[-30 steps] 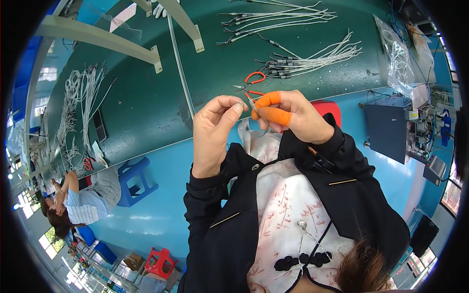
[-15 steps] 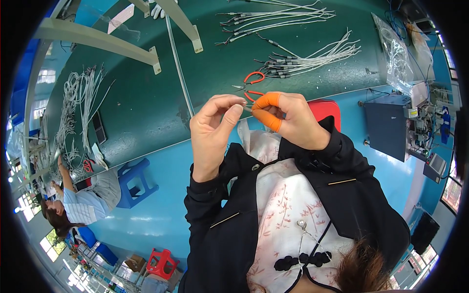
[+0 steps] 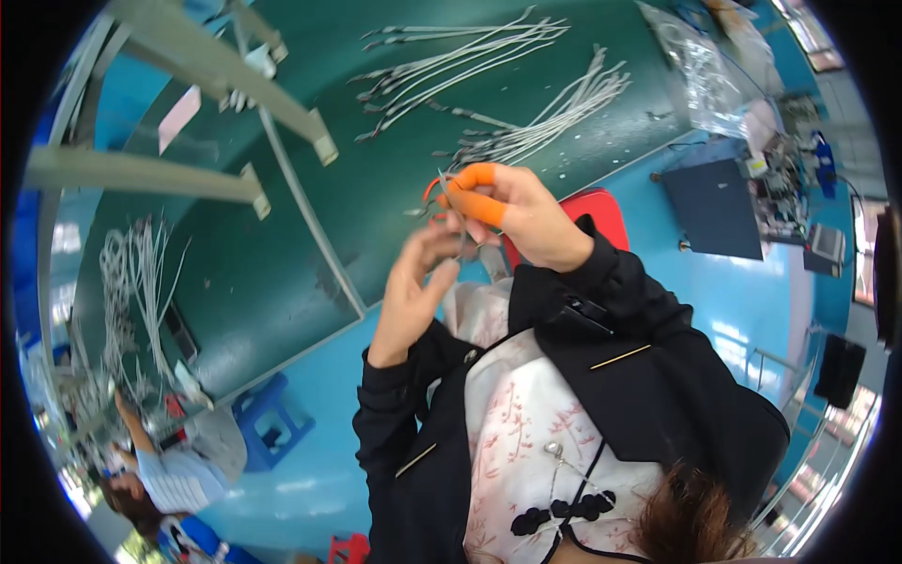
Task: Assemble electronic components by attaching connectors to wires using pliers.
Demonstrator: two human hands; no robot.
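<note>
Orange finger covers sit on the thumb and forefinger of my right hand (image 3: 531, 216). They pinch a thin grey strand (image 3: 444, 183), perhaps a short cable end; its exact kind is too blurred to make out. Just below and to its left is my left hand (image 3: 409, 291), its fingers smeared by motion close to the strand. Whether those fingers touch it does not show. Behind my right hand, pliers with red-orange handles (image 3: 430, 191) lie on the green table (image 3: 254, 301), partly covered by the fingers.
White cables with dark ends lie in bundles (image 3: 554, 127) (image 3: 460, 61) beyond my hands. More cables (image 3: 141, 291) are at the left, near a co-worker (image 3: 178, 470) and a blue stool (image 3: 272, 423). Metal posts (image 3: 150, 177) rise from the table. A red stool (image 3: 601, 216) stands at right.
The whole view has shifted and tilted. My hands have drawn a little apart, the left dropping below the right and blurring. The right still pinches, now nearer the pliers' handles in view.
</note>
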